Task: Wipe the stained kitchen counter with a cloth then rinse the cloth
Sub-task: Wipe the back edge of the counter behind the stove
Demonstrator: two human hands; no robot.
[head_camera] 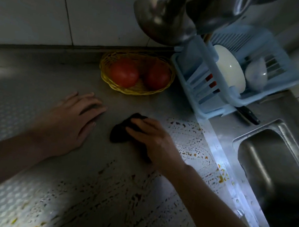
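Dim kitchen, gray metal bench (39, 78) w/ brown-yellow spots on the near part & by the sink (275, 178) at the right edge. Right hand (153, 141) presses down on a dark cloth (123, 131) mid-bench, its grip closed over the cloth. Left hand (72, 119) lies flat on the bench beside it, fingers spread, holding nothing. At the back edge: yellow basket (134, 91) w/ two tomatoes (124, 73), next to a blue dish rack (200, 96).
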